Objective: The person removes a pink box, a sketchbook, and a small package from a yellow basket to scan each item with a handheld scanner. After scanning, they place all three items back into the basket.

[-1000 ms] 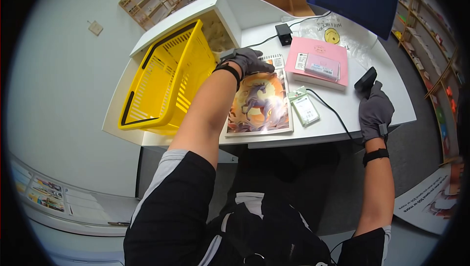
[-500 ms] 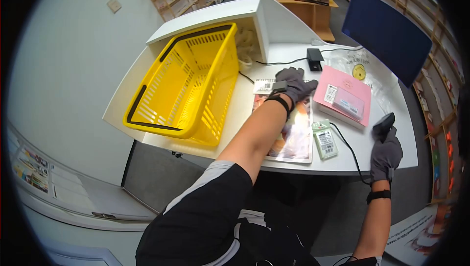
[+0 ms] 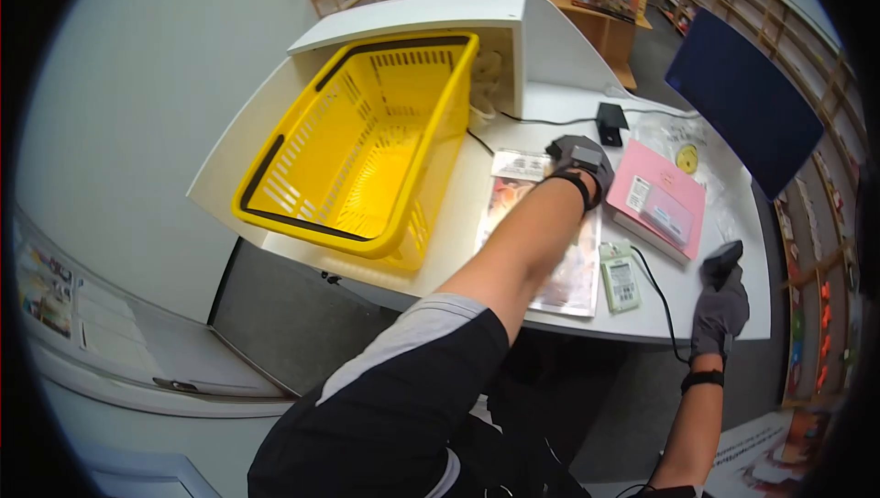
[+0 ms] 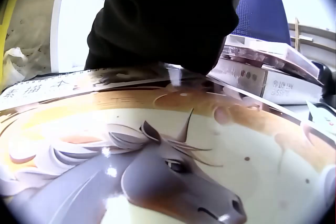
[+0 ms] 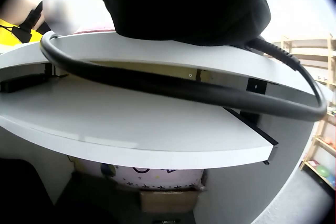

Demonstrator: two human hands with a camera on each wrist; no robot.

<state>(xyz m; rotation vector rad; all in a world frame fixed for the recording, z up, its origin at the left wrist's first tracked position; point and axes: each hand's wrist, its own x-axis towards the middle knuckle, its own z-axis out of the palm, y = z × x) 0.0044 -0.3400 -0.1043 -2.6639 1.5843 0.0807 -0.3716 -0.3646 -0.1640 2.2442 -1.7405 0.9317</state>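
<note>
In the head view, the right hand (image 3: 720, 315), to the near right of the unicorn sketchbook (image 3: 573, 282), is curled round a black corded handheld scanner (image 3: 722, 264). A green-and-white packet (image 3: 621, 282) lies just beside the sketchbook's right edge. The sketchbook itself lies flat on the white bench (image 3: 463, 246), cover up. The left hand (image 3: 587, 160), well apart from the right, is over the sketchbook's far right corner; its fingertips are hidden, so I cannot tell whether they grip it. Right of that corner sits a pink-topped box (image 3: 642, 171) bearing a small clear case (image 3: 669, 218). Left of the sketchbook stands a yellow shopping basket (image 3: 431, 209). Beyond the sketchbook, towards the right, are a black block (image 3: 611, 122), a smiley-printed plastic bag (image 3: 687, 160) and a dark blue monitor (image 3: 744, 104).
</note>
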